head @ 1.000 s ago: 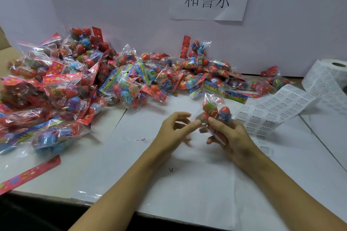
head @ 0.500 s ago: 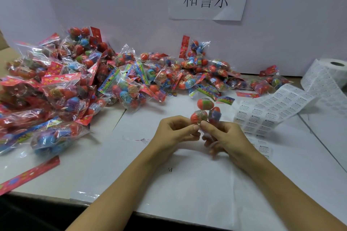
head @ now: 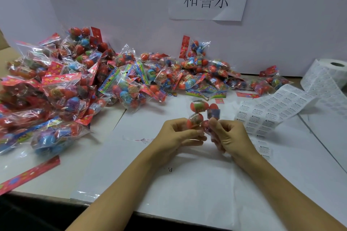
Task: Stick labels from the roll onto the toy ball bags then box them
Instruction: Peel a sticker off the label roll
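Two bare forearms run up from the lower edge; no sleeve, watch, ring or glove shows on either; left hand (head: 175,135) and right hand (head: 230,137) are bare as well; short, unpainted nails show on the fingers.

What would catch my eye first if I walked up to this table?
Probably the big heap of toy ball bags, red and blue, piled across the table's left and back. Next, the two hands at the centre, the left hand and right hand, holding one small bag between them. A label roll unwinds at the right.
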Motion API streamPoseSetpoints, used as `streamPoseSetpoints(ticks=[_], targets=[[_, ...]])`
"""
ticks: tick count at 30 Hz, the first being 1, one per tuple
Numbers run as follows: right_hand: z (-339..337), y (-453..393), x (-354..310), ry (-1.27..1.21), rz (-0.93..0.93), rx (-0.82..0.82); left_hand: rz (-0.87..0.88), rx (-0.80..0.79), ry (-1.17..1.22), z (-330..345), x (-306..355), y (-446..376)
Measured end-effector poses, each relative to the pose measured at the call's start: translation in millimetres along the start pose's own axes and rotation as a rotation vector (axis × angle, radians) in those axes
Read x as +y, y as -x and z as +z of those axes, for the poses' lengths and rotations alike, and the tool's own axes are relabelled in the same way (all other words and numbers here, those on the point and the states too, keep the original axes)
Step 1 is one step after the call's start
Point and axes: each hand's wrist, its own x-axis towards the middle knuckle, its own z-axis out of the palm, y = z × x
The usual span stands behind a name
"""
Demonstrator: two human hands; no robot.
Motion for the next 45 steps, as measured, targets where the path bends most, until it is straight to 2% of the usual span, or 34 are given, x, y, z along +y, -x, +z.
streamPoseSetpoints(ticks=[5, 9, 13, 18, 22, 27, 32, 42, 45], targets=[[-1, 2, 2, 0.074, -0.009, -0.09, -0.003, -0.006, 0.01, -1, 1, -1], [-3, 0, 1, 0.093, -0.039, -0.059, 0.001, 0.0, -0.007, -4, 3, -1], [-10, -4, 0, 0.045, -0.042, -0.095, -0.077, -0.055, -0.027, -7, 10, 2], [-20, -6, -5, 0.081, -0.019, -0.251, -0.179, -0.137, 0.051, -16, 17, 4], [-27, -9, -8, 0.045, -0.018, -0.268, -0.195, -0.166, 0.081, -19, 19, 3], [-28, -10, -9, 0.01, 0.003, -0.3, -0.162, -0.049, 0.035, -22, 20, 1], [-26, -13, -9, 0.0, -0.035, -0.187, -0.078, 0.053, 0.014, -22, 21, -1], [-40, -13, -11, -0.179, 0.053, -0.288, -0.046, -0.06, 0.106, -24, 23, 2], [-38, -14, -11, -0.252, 0.085, -0.235, -0.038, -0.061, 0.123, -25, 23, 3]])
